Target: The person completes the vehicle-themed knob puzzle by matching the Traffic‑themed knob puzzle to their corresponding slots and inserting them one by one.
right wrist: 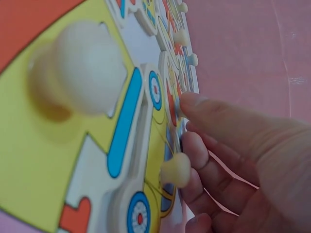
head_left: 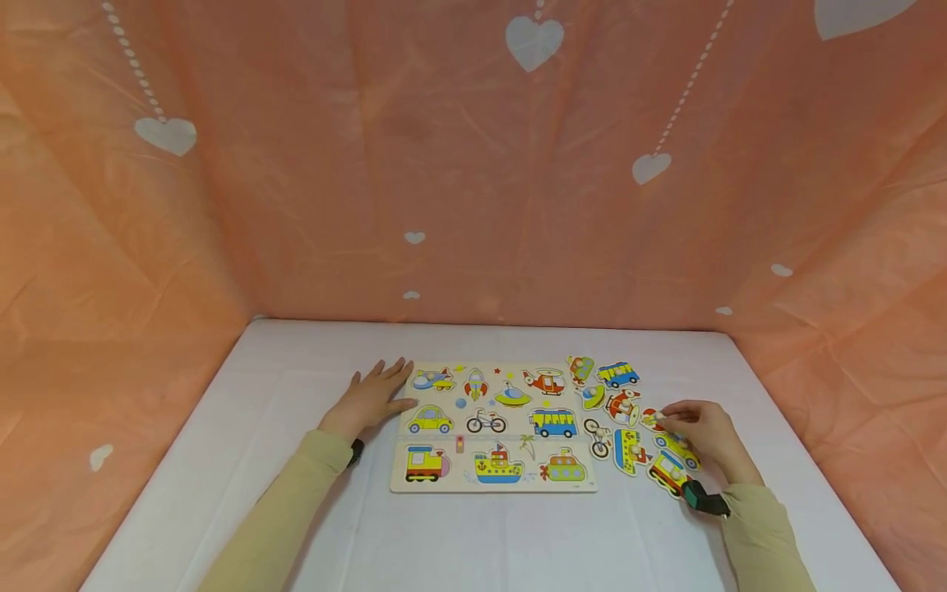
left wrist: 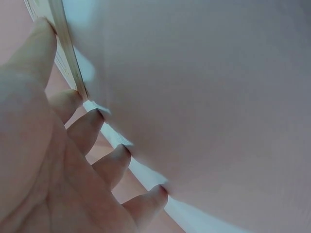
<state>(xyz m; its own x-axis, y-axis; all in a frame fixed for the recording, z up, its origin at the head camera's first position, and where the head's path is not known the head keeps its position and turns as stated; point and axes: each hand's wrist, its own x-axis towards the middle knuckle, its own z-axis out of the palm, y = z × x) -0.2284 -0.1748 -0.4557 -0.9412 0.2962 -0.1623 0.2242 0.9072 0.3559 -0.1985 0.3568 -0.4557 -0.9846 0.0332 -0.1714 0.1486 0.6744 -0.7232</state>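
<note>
A wooden peg puzzle board (head_left: 459,427) with pictures of vehicles lies flat on the table. My left hand (head_left: 373,399) rests at its upper left corner, fingers spread; in the left wrist view the thumb (left wrist: 41,46) touches the board's edge and the other fingertips rest on the table. My right hand (head_left: 706,432) is over the loose pieces at the right. Its thumb (right wrist: 209,109) and index finger pinch the rocket puzzle piece (head_left: 650,419), whose knob is mostly hidden by the fingertips. Close below lie the car piece (right wrist: 158,155) and the train piece (head_left: 669,471).
More loose knobbed pieces lie between the board and my right hand: a bus (head_left: 618,375), a helicopter (head_left: 621,408), a bicycle (head_left: 596,438) and a ship (head_left: 629,452). A submarine piece (head_left: 580,369) and flying saucer piece (head_left: 590,398) sit near the board's right edge. Orange cloth (head_left: 488,205) encloses the white table.
</note>
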